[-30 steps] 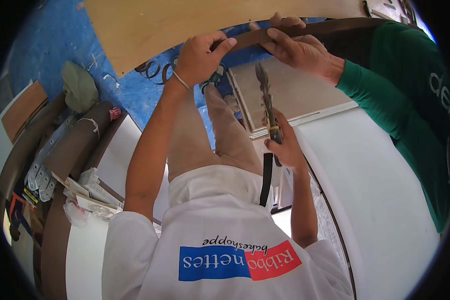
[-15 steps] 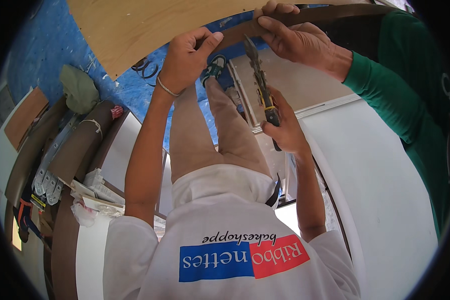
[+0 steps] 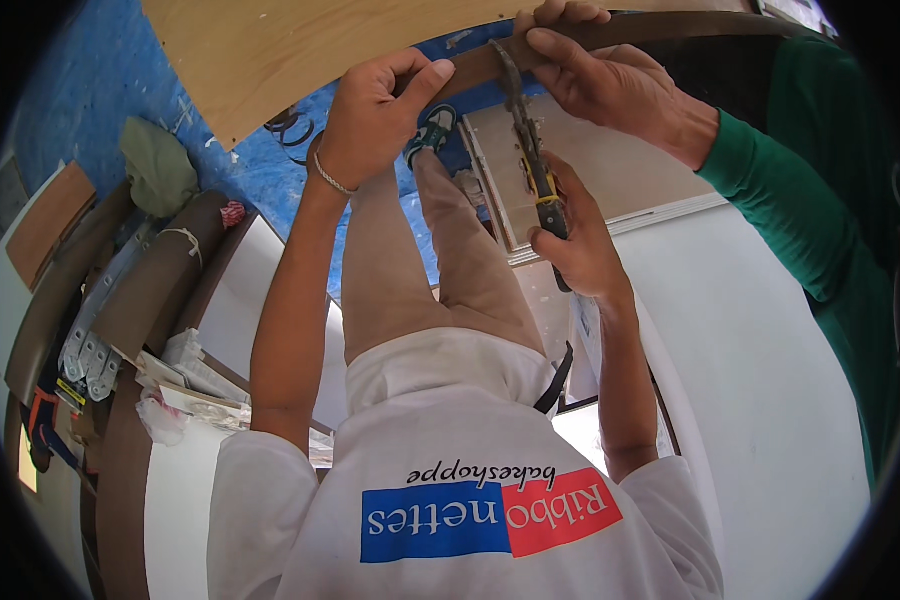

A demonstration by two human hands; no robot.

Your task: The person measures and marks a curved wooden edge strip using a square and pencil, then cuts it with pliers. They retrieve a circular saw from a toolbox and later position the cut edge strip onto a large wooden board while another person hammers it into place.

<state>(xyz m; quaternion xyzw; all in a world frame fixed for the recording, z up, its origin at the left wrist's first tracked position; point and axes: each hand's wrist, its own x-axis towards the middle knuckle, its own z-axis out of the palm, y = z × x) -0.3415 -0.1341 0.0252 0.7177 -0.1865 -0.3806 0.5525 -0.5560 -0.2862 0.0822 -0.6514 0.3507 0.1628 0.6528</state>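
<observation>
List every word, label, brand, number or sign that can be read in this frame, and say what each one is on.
White shirt: black script and, on a blue panel and a red panel, white lettering; legible, upside down, not copied out here.
Yellow patch by the metal rails: any print too small to read.
Dark hand tool in the right hand: no lettering can be made out.

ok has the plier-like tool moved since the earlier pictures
Yes, up the picture: the plier-like tool now reaches farther beyond the upper edge of the beige panel.
</observation>
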